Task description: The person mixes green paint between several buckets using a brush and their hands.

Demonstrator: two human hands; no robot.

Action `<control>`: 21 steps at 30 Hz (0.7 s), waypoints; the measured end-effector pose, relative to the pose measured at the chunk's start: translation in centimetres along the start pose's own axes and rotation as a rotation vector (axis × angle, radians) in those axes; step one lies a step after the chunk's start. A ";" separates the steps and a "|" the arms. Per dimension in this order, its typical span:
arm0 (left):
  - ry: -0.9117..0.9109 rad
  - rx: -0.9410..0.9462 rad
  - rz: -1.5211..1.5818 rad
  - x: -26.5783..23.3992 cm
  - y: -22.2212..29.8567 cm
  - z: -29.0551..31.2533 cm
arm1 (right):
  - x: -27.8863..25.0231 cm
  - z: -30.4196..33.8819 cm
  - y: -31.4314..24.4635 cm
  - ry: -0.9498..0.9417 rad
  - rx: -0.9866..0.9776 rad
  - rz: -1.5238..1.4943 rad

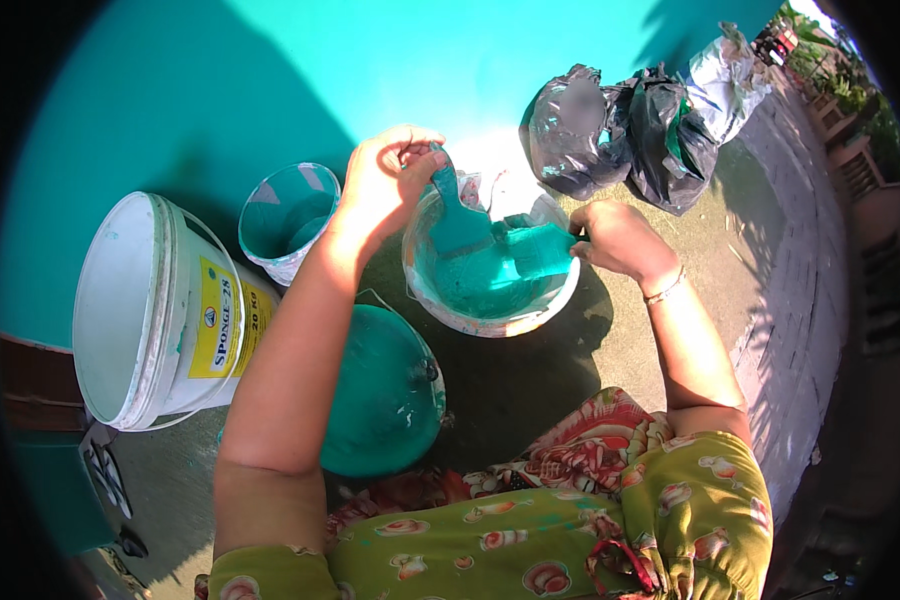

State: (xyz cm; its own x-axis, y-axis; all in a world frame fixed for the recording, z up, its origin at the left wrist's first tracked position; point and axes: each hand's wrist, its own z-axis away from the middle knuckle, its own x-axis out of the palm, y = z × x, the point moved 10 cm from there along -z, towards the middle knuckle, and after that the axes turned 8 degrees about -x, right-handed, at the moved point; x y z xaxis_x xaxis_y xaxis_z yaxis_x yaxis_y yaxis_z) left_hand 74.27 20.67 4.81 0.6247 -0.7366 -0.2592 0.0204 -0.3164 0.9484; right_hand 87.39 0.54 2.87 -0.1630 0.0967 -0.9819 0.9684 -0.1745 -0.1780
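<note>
While both hands grip brushes, forearms reach over bowl.

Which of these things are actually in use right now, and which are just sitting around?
In use:
left hand gripping the brush handle
right hand at the brush head
paint bowl

Lying about:
white bucket
small cup
teal lid
plastic bags

Bowl in the middle; cup, pail and lid to its left; bags behind it, to the right
</note>
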 end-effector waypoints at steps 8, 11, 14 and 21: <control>0.034 0.078 0.273 -4.4 8.3 -0.6 | 10.3 -3.4 0.2 -0.352 0.148 0.145; 0.074 0.107 0.347 -6.2 10.1 -0.4 | 8.4 -4.3 1.4 -0.186 0.094 -0.116; 0.138 0.122 0.356 -7.5 11.6 0.0 | 3.6 -4.3 3.0 -0.057 0.090 -0.664; 0.163 0.128 0.372 -9.0 13.8 0.9 | -8.0 -2.4 -0.9 0.372 -0.152 -1.041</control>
State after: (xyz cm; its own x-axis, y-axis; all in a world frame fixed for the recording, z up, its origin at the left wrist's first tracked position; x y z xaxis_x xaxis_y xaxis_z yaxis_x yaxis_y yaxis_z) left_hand 68.25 22.41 20.09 0.6865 -0.7139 0.1380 -0.3202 -0.1265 0.9389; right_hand 88.32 2.29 11.00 -0.8664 0.4177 -0.2735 0.4096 0.2814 -0.8678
